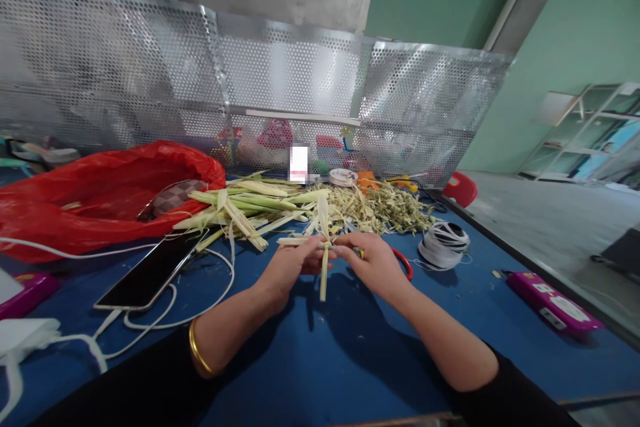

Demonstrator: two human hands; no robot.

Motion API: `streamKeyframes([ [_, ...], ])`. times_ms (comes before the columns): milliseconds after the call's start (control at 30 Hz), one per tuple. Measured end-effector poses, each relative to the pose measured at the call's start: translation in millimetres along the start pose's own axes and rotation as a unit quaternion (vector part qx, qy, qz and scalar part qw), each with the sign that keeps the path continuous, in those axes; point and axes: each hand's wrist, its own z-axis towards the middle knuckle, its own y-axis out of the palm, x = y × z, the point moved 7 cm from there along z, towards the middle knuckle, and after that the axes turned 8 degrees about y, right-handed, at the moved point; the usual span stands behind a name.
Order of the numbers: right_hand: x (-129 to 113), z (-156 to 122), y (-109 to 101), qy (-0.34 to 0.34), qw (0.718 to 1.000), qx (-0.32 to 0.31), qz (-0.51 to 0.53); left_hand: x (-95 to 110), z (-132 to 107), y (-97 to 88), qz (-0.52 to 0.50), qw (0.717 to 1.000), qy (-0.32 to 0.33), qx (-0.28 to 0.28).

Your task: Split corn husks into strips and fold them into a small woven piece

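Both my hands meet over the blue table around a cross of pale dried husk strips, which looks like corn husk. My left hand grips it from the left, thumb on top near the crossing point. From the right, my right hand pinches the same crossing with thumb and fingertips. One strip stands up, one hangs down, and one sticks out left. Just beyond my hands lies a heap of green and pale husks. Red scissor handles show partly behind my right hand.
A spool of white string stands at right, with a purple box farther right. At left are a red plastic bag, a phone on a white cable, and a white charger. A perforated metal screen borders the back.
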Motion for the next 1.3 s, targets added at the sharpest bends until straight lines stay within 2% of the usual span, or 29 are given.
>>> streamKeyframes([
  [167,4,-1,8,0.018,0.998,-0.022,0.056,-5,3,0.7,0.002,1.0,0.001,-0.006],
  [267,18,3,11,0.071,0.992,-0.019,0.104,-12,7,-2.6,0.005,1.0,-0.012,-0.002],
  [400,29,6,22,0.121,0.97,-0.042,0.207,-16,8,-5.8,0.008,1.0,-0.026,0.011],
  [533,25,5,32,0.129,0.935,-0.077,0.322,-8,4,0.3,-0.01,1.0,0.012,-0.003],
  [633,25,4,32,0.146,0.93,-0.075,0.329,-7,3,1.3,0.01,1.0,0.009,-0.005],
  [700,26,3,26,0.148,0.932,-0.064,0.325,-5,6,-4.5,0.023,1.0,0.004,0.014],
  [833,20,4,12,0.112,0.945,-0.058,0.301,7,10,-26.4,0.024,0.996,0.008,0.088],
  [867,18,4,10,0.104,0.946,-0.064,0.299,9,10,-25.8,0.026,0.997,-0.004,0.067],
  [967,11,3,10,0.089,0.943,-0.092,0.308,9,5,-6.8,0.044,0.994,-0.046,-0.085],
  [1033,7,2,13,0.082,0.939,-0.11,0.315,7,-1,3.4,0.064,0.987,-0.048,-0.141],
  [1133,4,0,12,0.069,0.947,-0.1,0.298,3,-4,5.7,0.066,0.99,-0.04,-0.118],
  [1200,4,0,8,0.056,0.965,-0.067,0.248,0,-4,4.7,0.065,0.992,-0.039,-0.099],
  [1300,2,-1,1,0.019,0.988,-0.018,0.155,-1,-3,6.9,0.079,0.991,-0.027,-0.107],
])
